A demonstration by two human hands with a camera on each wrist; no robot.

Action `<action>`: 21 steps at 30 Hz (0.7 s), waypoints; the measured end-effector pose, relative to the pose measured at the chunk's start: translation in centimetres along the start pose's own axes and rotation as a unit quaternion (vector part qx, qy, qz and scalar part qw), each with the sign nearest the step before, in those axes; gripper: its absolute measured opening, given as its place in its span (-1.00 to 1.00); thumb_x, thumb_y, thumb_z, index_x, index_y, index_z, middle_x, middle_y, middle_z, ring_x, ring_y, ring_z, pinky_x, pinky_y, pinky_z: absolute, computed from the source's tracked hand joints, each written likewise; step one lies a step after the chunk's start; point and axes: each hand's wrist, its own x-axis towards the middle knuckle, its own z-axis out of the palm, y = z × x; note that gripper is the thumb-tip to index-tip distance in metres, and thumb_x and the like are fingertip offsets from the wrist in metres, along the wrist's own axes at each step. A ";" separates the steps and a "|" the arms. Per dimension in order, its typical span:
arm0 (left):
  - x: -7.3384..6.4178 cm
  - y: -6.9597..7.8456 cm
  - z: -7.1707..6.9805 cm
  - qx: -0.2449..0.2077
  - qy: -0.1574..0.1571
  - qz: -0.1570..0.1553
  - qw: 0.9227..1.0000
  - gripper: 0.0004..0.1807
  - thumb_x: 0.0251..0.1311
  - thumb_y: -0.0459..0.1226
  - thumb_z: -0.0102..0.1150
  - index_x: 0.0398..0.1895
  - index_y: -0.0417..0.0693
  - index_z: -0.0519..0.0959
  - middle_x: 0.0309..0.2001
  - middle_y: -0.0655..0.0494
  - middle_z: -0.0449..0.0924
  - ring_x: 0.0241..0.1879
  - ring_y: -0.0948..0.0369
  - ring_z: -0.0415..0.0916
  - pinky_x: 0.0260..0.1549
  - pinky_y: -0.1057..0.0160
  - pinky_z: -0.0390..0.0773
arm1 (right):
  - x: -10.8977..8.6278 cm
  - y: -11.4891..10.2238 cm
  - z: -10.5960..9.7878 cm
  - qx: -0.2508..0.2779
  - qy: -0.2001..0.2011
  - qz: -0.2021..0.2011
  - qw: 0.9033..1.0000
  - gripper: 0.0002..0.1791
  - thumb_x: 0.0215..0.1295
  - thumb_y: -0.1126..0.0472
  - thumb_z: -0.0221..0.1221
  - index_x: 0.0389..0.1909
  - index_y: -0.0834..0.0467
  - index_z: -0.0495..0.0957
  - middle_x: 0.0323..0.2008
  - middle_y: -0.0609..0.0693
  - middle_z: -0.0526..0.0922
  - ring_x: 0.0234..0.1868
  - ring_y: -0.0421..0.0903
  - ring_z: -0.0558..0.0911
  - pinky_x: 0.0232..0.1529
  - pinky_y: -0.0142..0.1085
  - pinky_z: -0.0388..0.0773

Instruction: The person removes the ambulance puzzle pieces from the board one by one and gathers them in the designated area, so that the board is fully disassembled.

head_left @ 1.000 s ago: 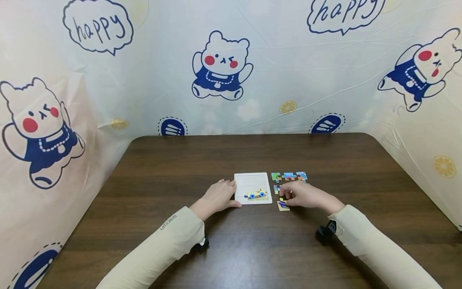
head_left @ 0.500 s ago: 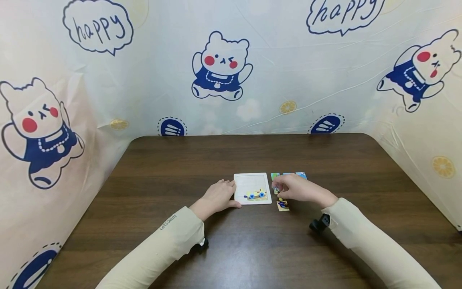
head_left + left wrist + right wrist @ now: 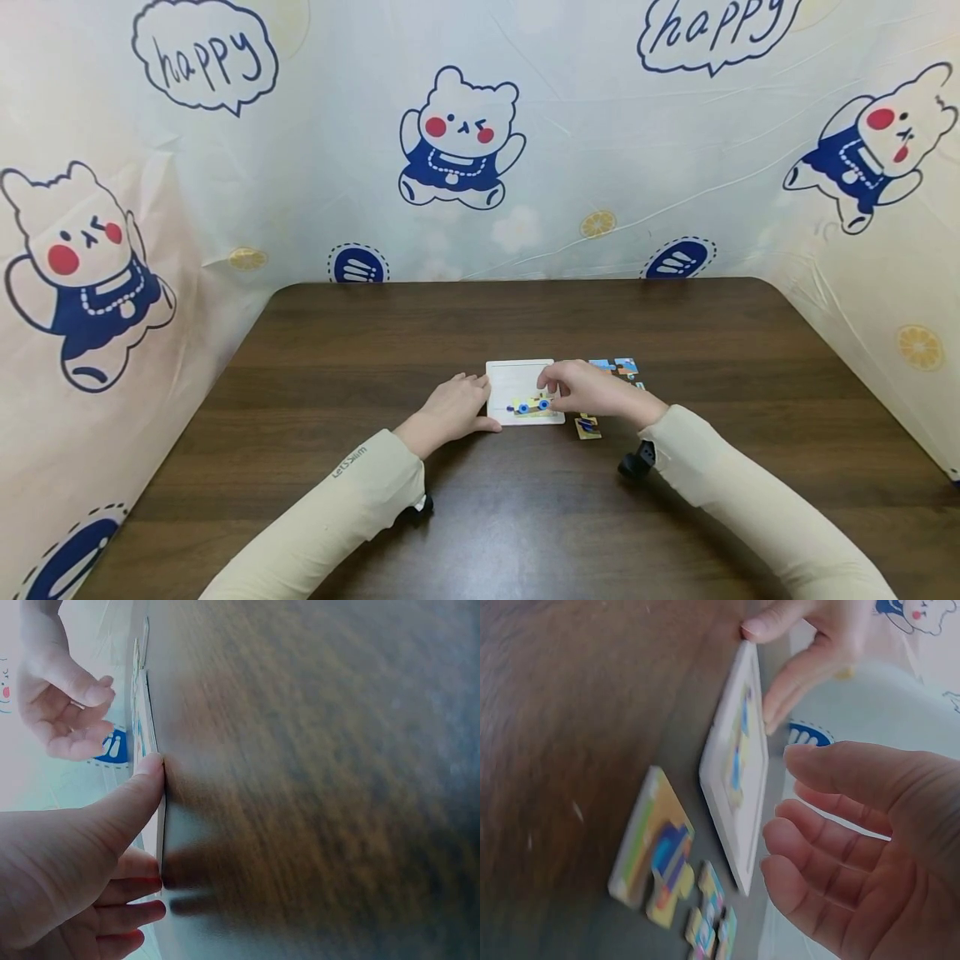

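Observation:
A white puzzle tray (image 3: pixel 517 375) lies flat on the table. In its lower right sit joined jigsaw pieces (image 3: pixel 531 406) picturing a yellow vehicle with blue wheels. My left hand (image 3: pixel 453 408) rests against the tray's left side, straight fingers at the edge and thumb at the near corner. Above the tray's right side hovers my right hand (image 3: pixel 592 387), fingers loosely bent. In the right wrist view nothing shows between its thumb and fingertips. A loose jigsaw piece (image 3: pixel 588 427) lies right of the tray; the right hand partly covers others.
More loose jigsaw pieces (image 3: pixel 625 367) lie beyond the right hand. The brown wooden table (image 3: pixel 360 333) reaches back to a patterned curtain (image 3: pixel 570 150) that stands around it on the far side and both flanks.
My right hand has moved left from the loose pieces to above the tray's right side. My left hand has stayed at the tray's edge.

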 end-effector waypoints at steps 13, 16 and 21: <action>0.0 -0.1 -0.1 0.001 0.003 0.004 1.000 -0.35 -0.02 0.10 0.27 -0.09 -0.30 0.50 -0.08 -0.06 0.52 -0.03 0.06 0.47 0.10 0.10 0.31 | 1.4 -0.3 1.4 -0.029 -0.014 -0.004 0.999 -0.78 0.05 0.29 0.32 -0.28 0.23 0.54 -0.42 -0.04 0.53 -0.45 -0.17 0.46 -0.39 -0.36 0.43; 0.0 -0.1 -0.1 -0.001 0.006 0.006 1.000 -0.37 -0.03 0.10 0.27 -0.13 -0.28 0.51 -0.10 -0.05 0.53 -0.05 0.06 0.47 0.10 0.10 0.32 | 1.6 -0.3 1.5 -0.031 -0.015 -0.001 0.999 -0.79 0.05 0.29 0.31 -0.29 0.22 0.54 -0.42 -0.06 0.52 -0.47 -0.20 0.42 -0.40 -0.36 0.42; 0.0 -0.1 0.0 -0.002 0.006 0.006 1.000 -0.37 -0.02 0.10 0.27 -0.12 -0.29 0.51 -0.10 -0.05 0.53 -0.05 0.06 0.47 0.10 0.10 0.31 | 1.8 -0.4 1.6 -0.034 -0.022 0.007 0.999 -0.80 0.05 0.28 0.32 -0.31 0.21 0.55 -0.44 -0.07 0.51 -0.48 -0.22 0.40 -0.41 -0.38 0.40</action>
